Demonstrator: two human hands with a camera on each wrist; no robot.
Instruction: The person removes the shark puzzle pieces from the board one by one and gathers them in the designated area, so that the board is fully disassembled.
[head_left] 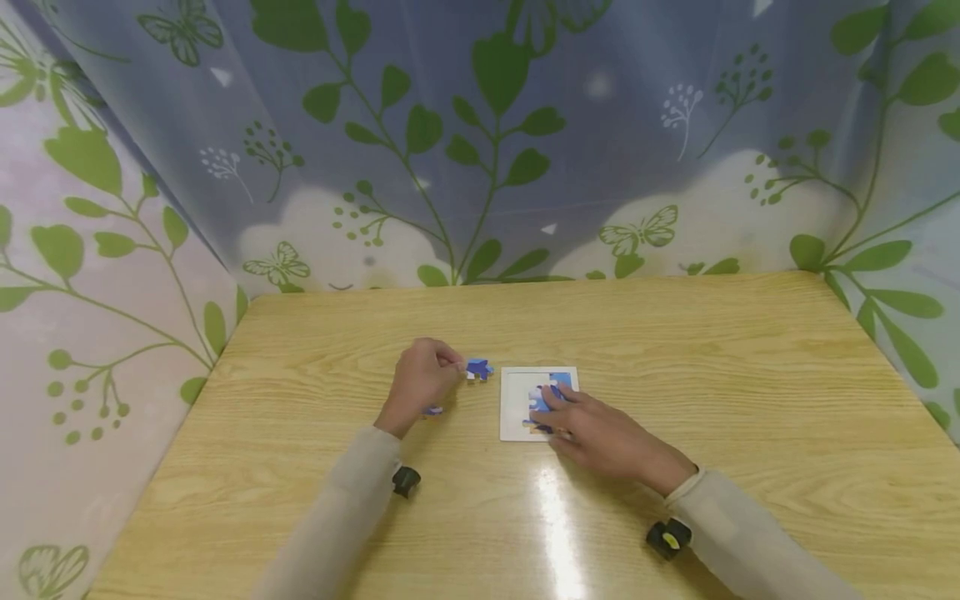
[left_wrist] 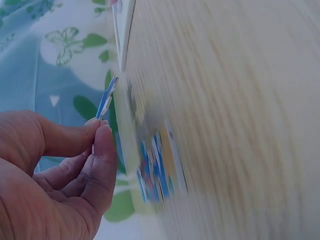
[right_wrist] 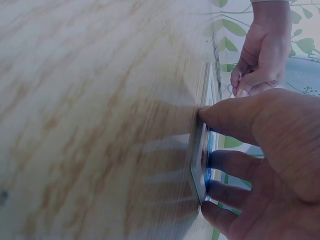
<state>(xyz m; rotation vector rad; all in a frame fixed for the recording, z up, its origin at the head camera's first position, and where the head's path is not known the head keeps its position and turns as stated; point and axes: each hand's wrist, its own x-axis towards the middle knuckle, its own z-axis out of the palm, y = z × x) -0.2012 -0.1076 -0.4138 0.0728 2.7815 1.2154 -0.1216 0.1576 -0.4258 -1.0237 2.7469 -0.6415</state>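
Observation:
My left hand [head_left: 420,379] pinches a blue and white jigsaw piece [head_left: 478,369] between thumb and index finger, raised off the table in the left wrist view. To its right lies a square white puzzle tray [head_left: 516,404]. Joined blue pieces [head_left: 538,400] fill part of the tray's right side, while its left part shows bare white. My right hand [head_left: 611,433] rests over the tray's right side with fingers spread, hiding some pieces. In the right wrist view, the thumb and fingertips touch the tray and pieces.
A pile of loose jigsaw pieces [left_wrist: 157,167] lies on the wooden table [head_left: 300,500] beneath my left hand, mostly hidden by it in the head view. A leaf-patterned curtain [head_left: 480,167] hangs along the table's back edge and left side.

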